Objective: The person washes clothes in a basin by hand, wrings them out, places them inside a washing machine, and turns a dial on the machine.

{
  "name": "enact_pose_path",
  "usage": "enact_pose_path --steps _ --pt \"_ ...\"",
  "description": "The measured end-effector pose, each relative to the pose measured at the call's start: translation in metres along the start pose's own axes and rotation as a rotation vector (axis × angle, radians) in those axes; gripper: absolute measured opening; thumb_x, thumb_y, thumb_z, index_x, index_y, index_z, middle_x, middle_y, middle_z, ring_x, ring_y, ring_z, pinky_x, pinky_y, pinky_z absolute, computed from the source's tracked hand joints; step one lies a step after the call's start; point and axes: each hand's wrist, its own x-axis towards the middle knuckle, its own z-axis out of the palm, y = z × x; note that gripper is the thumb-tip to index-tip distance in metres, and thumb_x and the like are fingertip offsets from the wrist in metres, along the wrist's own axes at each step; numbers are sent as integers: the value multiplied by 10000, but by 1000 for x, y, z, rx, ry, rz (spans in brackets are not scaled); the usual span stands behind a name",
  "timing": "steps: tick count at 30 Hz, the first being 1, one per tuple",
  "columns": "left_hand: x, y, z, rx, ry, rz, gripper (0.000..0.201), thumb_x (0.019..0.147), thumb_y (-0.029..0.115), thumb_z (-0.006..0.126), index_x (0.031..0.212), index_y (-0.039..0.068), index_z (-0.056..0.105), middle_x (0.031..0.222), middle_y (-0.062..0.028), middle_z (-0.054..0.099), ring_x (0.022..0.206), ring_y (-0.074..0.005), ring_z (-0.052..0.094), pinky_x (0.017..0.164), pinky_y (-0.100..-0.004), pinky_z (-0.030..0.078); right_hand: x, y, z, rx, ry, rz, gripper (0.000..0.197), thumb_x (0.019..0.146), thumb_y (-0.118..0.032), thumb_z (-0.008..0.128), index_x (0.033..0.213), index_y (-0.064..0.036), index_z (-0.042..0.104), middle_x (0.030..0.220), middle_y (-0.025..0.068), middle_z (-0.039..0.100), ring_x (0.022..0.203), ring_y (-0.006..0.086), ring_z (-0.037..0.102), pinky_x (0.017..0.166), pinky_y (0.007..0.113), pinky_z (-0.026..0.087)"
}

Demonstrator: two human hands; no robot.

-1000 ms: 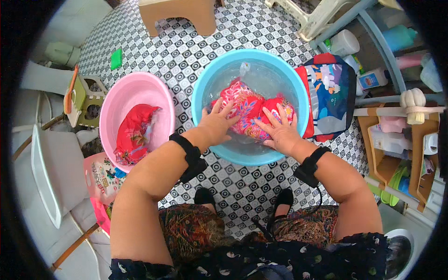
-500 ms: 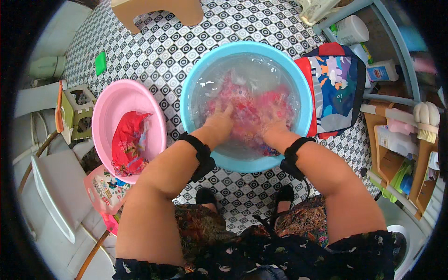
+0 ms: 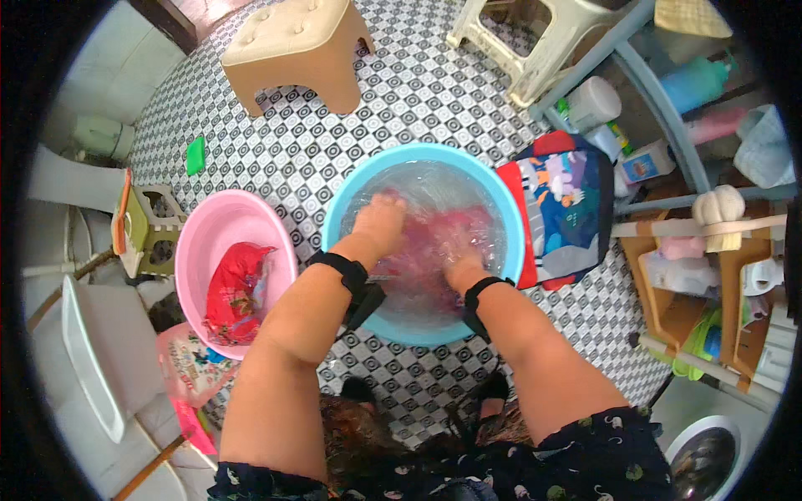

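Note:
Soapy-looking water fills a light blue basin (image 3: 337,185), and a red patterned cloth (image 3: 434,230) lies blurred beneath its surface. At the basin's left side my left hand (image 3: 380,224) is closed, its curled fingers at the cloth, with a little red showing by them. My right hand (image 3: 458,257) reaches down into the water on the cloth's right part. Water and motion hide its fingers. Black straps circle both wrists.
Left of the basin, a pink tub (image 3: 188,259) holds a red cloth bundle (image 3: 238,288). A colourful bag (image 3: 564,209) touches the basin's right side. Beyond stand a padded stool (image 3: 288,42) and white plastic stool (image 3: 551,54). Shelves (image 3: 668,292) line the right.
My view has shifted, so the basin sits lower and the stools show more. My left hand has risen to the cloth's left edge and its spread fingers have curled; my right hand is deeper in blur.

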Motion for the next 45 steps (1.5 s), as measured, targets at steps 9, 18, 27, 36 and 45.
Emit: enact_pose_path --steps 9,18,27,36,45 --pt "7 -21 15 118 104 -67 460 710 151 641 1146 81 513 1248 -147 437 1177 -297 408 914 -388 408 -59 -36 -96 -73 -67 -189 642 659 -195 704 1243 -267 448 1422 117 203 1289 372 209 1025 453 286" --pt "-68 6 11 62 406 355 329 694 61 591 1018 96 555 936 -152 606 915 -342 567 777 -394 464 -47 -23 -112 170 500 -424 678 628 -2 653 1240 -174 416 1350 136 332 1227 337 331 1008 443 300" --pt "-145 19 -20 -412 507 387 395 615 46 661 988 100 543 869 -147 576 883 -342 555 754 -400 449 -109 -32 -178 266 85 -352 565 520 -283 778 991 -85 538 884 148 583 865 312 572 739 365 457" --pt "-119 -28 34 -27 187 242 649 606 249 705 1209 165 479 1076 -188 488 1028 -379 466 870 -395 417 -132 -53 -127 -67 156 -380 650 551 -349 731 1155 -202 540 1028 160 456 1025 365 449 836 437 401" --pt "-65 -29 89 282 -68 161 846 656 404 681 1369 211 271 1410 -235 123 1257 -536 76 1003 -574 228 -79 -48 -77 -17 -286 -194 748 678 -257 674 1329 -354 318 1466 79 55 1273 507 74 944 701 164"
